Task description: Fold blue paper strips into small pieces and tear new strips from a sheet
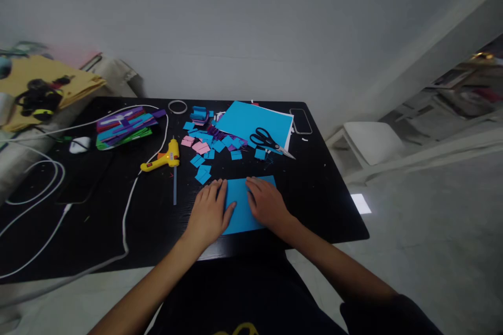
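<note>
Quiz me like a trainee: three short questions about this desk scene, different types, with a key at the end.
1. What shows between the left hand and the right hand?
2. True or false: the yellow glue gun lies to the left of the scissors.
3. What colour are the scissors' handles? A) red B) black C) white

Key: 1. A blue sheet. 2. True. 3. B.

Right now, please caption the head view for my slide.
Left hand and right hand on a blue sheet, black-handled scissors lying beyond.
</note>
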`<state>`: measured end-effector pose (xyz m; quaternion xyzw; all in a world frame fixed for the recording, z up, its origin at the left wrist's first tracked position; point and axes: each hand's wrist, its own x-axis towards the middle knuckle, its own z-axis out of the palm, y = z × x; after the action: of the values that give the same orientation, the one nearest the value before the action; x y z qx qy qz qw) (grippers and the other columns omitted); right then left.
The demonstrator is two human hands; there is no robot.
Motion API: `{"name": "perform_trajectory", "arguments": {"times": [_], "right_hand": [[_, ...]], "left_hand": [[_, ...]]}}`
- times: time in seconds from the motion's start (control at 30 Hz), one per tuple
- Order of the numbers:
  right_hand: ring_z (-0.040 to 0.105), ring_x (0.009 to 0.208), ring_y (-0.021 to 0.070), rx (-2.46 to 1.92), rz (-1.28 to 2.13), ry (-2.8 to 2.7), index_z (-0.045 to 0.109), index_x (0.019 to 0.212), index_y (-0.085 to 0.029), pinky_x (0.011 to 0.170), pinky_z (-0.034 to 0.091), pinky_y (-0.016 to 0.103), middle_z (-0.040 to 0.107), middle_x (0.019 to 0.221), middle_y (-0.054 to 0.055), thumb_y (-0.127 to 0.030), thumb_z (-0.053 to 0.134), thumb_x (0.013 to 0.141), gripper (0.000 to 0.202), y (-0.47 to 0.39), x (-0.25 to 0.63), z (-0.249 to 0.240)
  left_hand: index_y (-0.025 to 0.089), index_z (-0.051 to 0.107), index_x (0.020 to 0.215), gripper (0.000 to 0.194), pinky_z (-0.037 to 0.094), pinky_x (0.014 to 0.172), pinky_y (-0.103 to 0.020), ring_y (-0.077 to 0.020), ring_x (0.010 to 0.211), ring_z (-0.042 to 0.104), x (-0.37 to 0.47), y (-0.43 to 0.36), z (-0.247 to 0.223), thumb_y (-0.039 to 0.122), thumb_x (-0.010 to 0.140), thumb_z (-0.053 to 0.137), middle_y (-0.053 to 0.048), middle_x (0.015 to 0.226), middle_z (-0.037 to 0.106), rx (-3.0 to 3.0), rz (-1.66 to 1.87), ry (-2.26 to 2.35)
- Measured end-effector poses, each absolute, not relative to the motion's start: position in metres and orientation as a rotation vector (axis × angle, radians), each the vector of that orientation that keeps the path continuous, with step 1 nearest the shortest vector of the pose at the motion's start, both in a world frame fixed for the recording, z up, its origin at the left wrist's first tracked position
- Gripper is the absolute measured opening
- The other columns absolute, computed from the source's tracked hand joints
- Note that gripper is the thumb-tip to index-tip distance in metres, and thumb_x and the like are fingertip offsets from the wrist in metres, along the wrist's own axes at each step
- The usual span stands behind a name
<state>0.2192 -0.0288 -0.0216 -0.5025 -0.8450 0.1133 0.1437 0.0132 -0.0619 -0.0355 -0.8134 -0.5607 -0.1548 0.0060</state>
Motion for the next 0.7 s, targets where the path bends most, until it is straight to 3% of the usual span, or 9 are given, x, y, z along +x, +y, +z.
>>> {"name": "perform_trajectory", "arguments": {"times": [0.27, 0.53, 0.7], "right_hand": [[0.065, 0.130, 0.0274, -1.548, 0.223, -2.338, 0.069, 0.134, -0.016, 0.111, 0.051, 0.046, 0.069, 0.140, 0.013, -0.019, 0.048, 0.103, 0.038, -0.028, 0.258, -0.025], [0.065, 0.128, 0.0277, -1.591, 0.202, -2.330, 0.070, 0.131, -0.014, 0.112, 0.049, 0.048, 0.071, 0.137, 0.014, -0.019, 0.046, 0.103, 0.037, -0.027, 0.265, -0.023], [0.065, 0.115, 0.0308, -1.785, 0.159, -2.372, 0.073, 0.113, -0.012, 0.100, 0.051, 0.044, 0.071, 0.124, 0.018, -0.023, 0.051, 0.102, 0.027, -0.020, 0.241, -0.002]], "left_hand": [[0.002, 0.051, 0.148, 0.063, 0.049, 0.106, -0.055, -0.0403, 0.130, 0.057, 0.010, -0.060, -0.037, 0.048, 0.104, 0.047, -0.026, 0.139, 0.061, -2.571, -0.527, -1.753], [0.010, 0.052, 0.149, 0.058, 0.048, 0.106, -0.055, -0.0393, 0.133, 0.056, 0.011, -0.061, -0.034, 0.047, 0.104, 0.047, -0.023, 0.142, 0.060, -2.581, -0.529, -1.815], [0.012, 0.053, 0.149, 0.058, 0.047, 0.106, -0.057, -0.0405, 0.132, 0.055, 0.011, -0.060, -0.029, 0.046, 0.102, 0.050, -0.023, 0.141, 0.060, -2.595, -0.530, -1.840]]}}
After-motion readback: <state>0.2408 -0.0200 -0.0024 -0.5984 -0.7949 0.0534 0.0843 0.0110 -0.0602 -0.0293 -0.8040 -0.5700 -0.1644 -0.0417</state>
